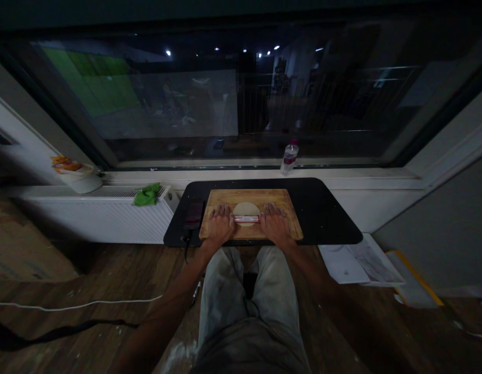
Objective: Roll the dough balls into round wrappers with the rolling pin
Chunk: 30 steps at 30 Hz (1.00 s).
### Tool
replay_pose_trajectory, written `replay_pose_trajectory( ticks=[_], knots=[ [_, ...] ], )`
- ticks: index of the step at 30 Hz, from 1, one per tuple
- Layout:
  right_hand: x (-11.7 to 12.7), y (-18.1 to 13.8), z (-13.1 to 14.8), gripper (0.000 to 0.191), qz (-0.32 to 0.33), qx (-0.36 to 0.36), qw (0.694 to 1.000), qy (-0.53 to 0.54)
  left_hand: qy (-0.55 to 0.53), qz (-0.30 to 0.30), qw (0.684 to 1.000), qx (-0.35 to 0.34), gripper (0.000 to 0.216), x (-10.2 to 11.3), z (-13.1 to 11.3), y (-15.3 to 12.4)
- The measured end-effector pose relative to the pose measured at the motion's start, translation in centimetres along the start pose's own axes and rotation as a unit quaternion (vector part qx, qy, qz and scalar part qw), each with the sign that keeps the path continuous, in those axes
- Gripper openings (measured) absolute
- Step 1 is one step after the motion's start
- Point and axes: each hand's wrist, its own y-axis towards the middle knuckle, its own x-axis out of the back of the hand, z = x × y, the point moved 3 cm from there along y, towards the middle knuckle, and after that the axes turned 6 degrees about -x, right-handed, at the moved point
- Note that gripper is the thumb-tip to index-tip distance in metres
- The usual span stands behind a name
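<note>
Resting our left hand [220,220] and right hand [275,221] at either end of a roller [246,218], over flat dough [246,209] on the board [270,196]; honestly can't tell if we're gripping.

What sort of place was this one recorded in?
Indoors, probably a heated room in a home or workplace, though I can't tell which: a ribbed white metal radiator stands near a wide, dark-framed glass window, and the floor is brown, wood-look planking.
</note>
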Motion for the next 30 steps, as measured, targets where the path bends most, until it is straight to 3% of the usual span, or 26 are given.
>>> replay_pose_trajectory(
  ticks=[20, 30],
  knots=[
    [-0.4, -2.5, -0.2, 0.063, -0.021, 0.007, 1.0, -0.001, -0.023, 0.014, 1.0, 0.003, 0.057, 0.6, -0.5, -2.3],
    [-0.5, -0.4, -0.2, 0.062, 0.001, 0.0, 1.0, 0.002, -0.009, 0.017, 1.0, 0.019, 0.06, 0.6, -0.3, -0.3]
  ],
)
